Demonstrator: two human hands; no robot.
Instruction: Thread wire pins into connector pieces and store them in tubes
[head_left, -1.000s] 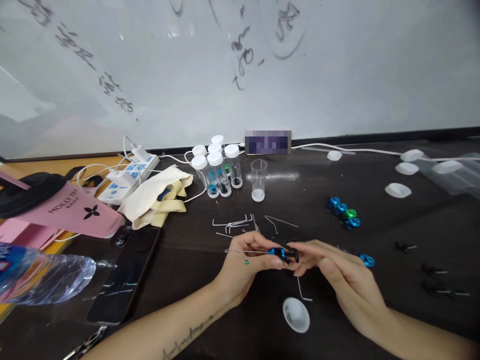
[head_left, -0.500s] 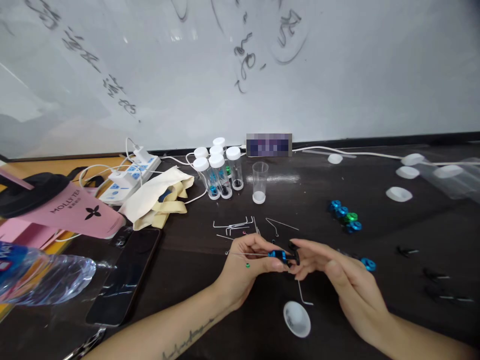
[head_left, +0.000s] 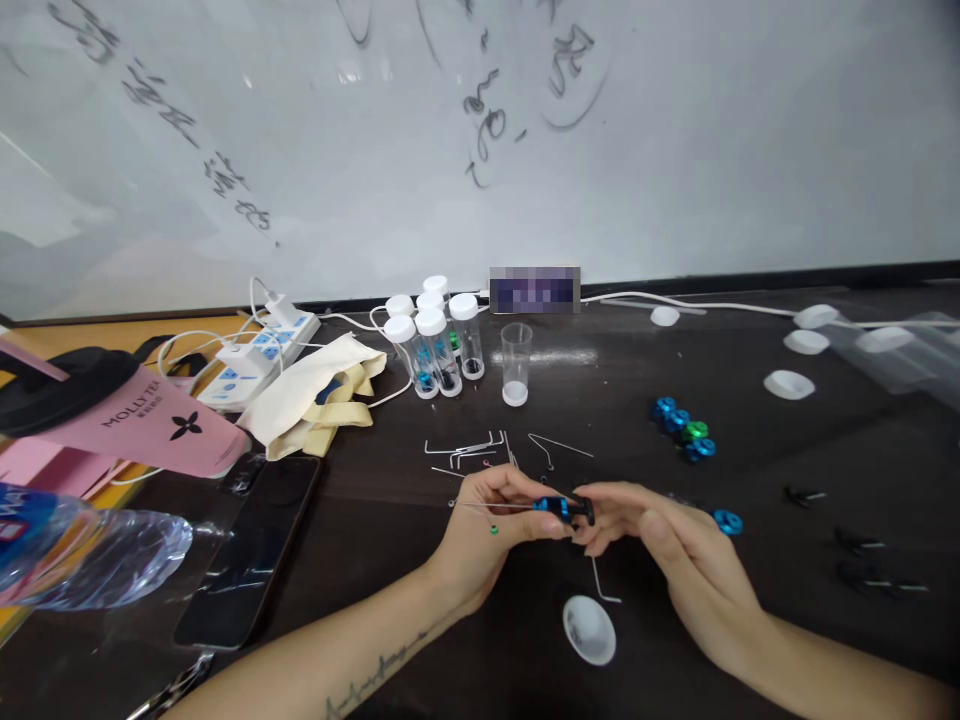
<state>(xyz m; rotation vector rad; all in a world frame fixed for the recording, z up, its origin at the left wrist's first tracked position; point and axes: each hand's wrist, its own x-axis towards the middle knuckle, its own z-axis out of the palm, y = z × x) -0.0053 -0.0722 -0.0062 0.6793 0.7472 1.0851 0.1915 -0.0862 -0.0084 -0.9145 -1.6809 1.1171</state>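
Between the thumb and fingers of my left hand [head_left: 487, 525] is a small blue-and-black part [head_left: 555, 506], with a thin metal wire running left from it. My right hand [head_left: 667, 540] has its fingertips at the part's black right end, partly hidden behind it. A bent hex key [head_left: 604, 585] shows below the fingertips. Beneath the hands lies a white cap [head_left: 589, 630] with small dark bits inside. Several thin hex keys and wires [head_left: 472, 448] lie beyond my left hand, and a tiny green ring [head_left: 494, 530] is near its thumb.
Several capped clear tubes [head_left: 427, 350] stand at the back beside an uncapped tube [head_left: 516, 365]. Blue and green knobs [head_left: 682, 425], black screws [head_left: 862, 542] and white caps [head_left: 789, 384] lie right. A pink cup [head_left: 165, 415], bottle [head_left: 112, 560], phone [head_left: 244, 555] and power strip [head_left: 255, 360] crowd the left.
The black end piece has turned slightly and now appears more edge-on. Both hands stay together around the part. The view has shifted a little.
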